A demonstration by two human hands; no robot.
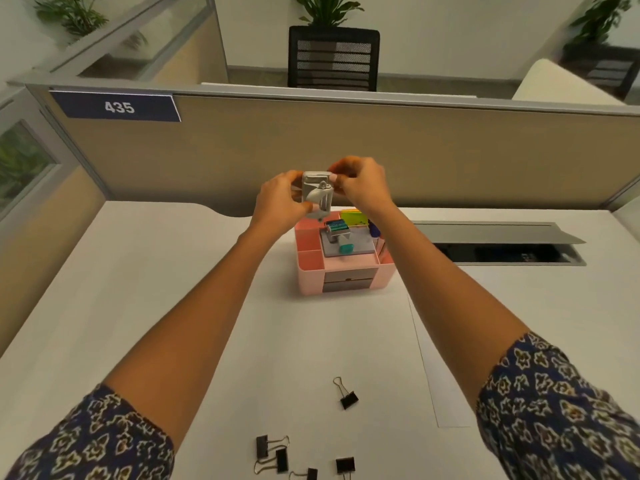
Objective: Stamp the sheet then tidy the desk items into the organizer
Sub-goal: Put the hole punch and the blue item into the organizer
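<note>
Binder clips (347,396) lie scattered on the worktop (173,271), nearest you and well short of the pink organizer (346,275). Above its far edge, your left hand (280,202) and right hand (360,185) both grip a small grey stamp (317,194), probably steadying it before it goes in. Just right of the organizer lies the sheet (433,358).

left hand (280,202) + right hand (362,183): grip grey stamp (317,194) | above pink organizer (346,271) | binder clips (346,396) on desk (173,271)

Soft, even indoor light, faint shadows; wide-angle bends edges, pic slightly blurry overall.
</note>
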